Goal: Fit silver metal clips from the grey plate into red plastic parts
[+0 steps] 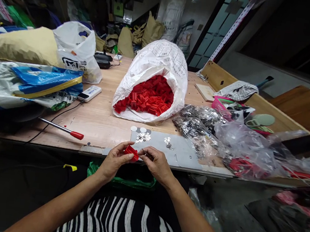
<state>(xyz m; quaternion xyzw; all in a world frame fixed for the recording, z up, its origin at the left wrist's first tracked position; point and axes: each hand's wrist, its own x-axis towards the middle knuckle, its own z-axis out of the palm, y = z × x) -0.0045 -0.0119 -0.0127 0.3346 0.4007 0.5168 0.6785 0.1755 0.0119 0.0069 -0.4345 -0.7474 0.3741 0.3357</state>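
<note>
My left hand (115,159) pinches a small red plastic part (131,152) just in front of the table's near edge. My right hand (156,163) is closed beside it, fingertips meeting the part's right end; what they hold is too small to make out. Behind the hands lies a grey metal plate (179,151) with small piles of shiny metal bits (143,137). Further back a white woven sack (161,69) lies on its side, its mouth open toward me and full of the same red parts (147,98).
A red-handled screwdriver (62,129) lies at the left, with a white remote-like device (89,93) and blue-and-white bags (24,83) beyond. Clear bags of metal pieces (199,127) and red parts (239,167) crowd the right. A pink basket (222,104) stands at back right.
</note>
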